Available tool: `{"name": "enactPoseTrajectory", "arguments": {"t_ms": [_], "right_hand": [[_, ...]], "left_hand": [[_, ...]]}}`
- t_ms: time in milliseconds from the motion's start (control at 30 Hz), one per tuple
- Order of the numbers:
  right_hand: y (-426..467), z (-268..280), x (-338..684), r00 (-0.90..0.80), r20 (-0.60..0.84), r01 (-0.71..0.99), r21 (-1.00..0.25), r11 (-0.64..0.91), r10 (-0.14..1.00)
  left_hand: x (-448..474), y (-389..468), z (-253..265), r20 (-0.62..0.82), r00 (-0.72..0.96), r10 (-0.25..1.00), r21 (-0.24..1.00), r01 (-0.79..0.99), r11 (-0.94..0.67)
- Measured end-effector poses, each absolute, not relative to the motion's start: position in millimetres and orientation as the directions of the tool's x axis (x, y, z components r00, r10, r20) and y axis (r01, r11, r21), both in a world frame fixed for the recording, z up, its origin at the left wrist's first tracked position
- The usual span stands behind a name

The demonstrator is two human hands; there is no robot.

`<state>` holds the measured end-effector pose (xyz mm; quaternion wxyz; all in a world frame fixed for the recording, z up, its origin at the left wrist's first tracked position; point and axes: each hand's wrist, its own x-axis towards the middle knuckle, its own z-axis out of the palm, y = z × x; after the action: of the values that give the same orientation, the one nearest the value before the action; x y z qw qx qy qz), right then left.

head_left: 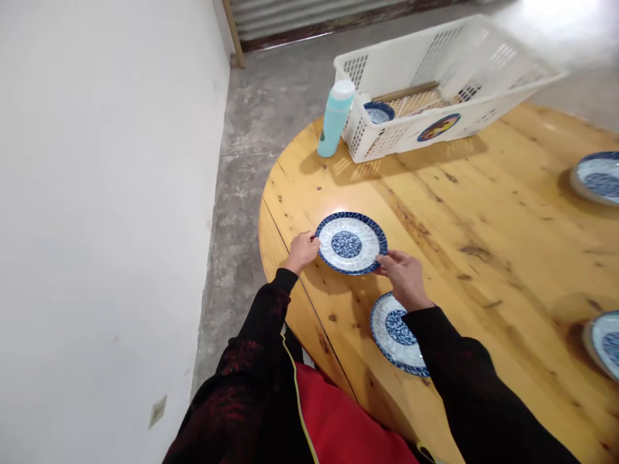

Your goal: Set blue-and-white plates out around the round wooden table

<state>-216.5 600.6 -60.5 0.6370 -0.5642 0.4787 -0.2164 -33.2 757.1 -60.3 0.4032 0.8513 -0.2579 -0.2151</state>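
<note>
I see the left hand pinching the left rim of a blue-patterned plate lying near the round wooden table's left edge. The right hand grips its near-right rim, above a second plate. Far off stand a teal bottle and white basket.
</note>
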Motion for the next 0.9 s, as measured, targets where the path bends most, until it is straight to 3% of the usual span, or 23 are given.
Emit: {"name": "enactPoseTrajectory", "arguments": {"t_ms": [300,633,900], "right_hand": [[694.4,-55.8,-228.3,0.519,-0.423,-0.185,-0.904,0.386,-0.743],[729.2,-66.2,-254.6,0.324,-0.441,-0.076,-0.894,0.441,-0.837],[745.3,-95.2,-182.8,0.129,-0.472,-0.006,-0.88,0.475,-0.872]], "left_hand": [[-28.4,819.8,-53.6,-0.108,0.821,-0.561,0.846,-0.22,-0.485],[-47.2,801.8,-65.9,-0.16,0.739,-0.654,0.947,-0.072,-0.313],[31.9,775.7,-89.4,-0.197,0.626,-0.755,0.963,-0.02,-0.268]]}}
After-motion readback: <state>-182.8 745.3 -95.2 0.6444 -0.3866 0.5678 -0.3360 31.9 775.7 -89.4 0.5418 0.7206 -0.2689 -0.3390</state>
